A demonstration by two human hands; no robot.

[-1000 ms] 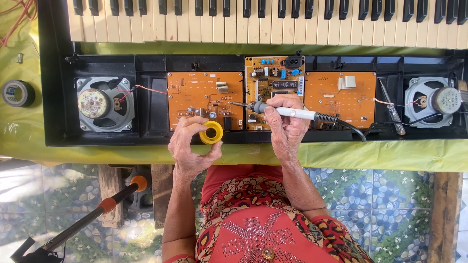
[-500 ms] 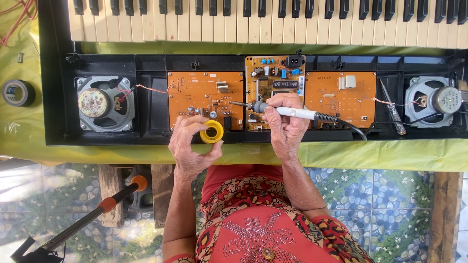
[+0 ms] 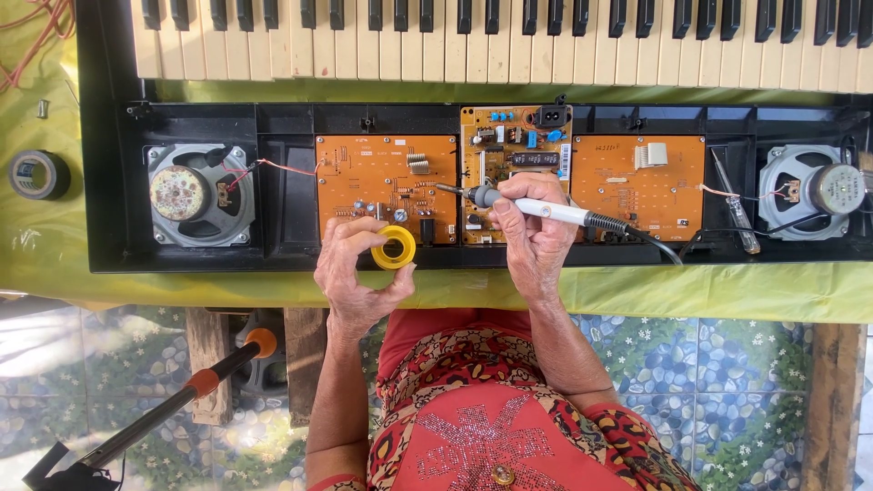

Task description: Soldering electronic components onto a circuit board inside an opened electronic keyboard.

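Observation:
An opened electronic keyboard (image 3: 109, 136) lies on a yellow-green cloth, its orange circuit boards (image 3: 382, 177) exposed. My left hand (image 3: 355, 273) holds a small yellow spool (image 3: 394, 247) at the front edge of the left board. My right hand (image 3: 536, 241) grips a white soldering iron (image 3: 546, 211) like a pen. The iron's tip points left and hovers over the gap between the left and middle boards. A black cord runs from the iron to the right.
Round speakers sit at the left (image 3: 195, 195) and right (image 3: 809, 191) ends of the case. A roll of black tape (image 3: 38, 175) lies on the cloth at far left. A black pole with orange grips (image 3: 164, 409) leans on the tiled floor below.

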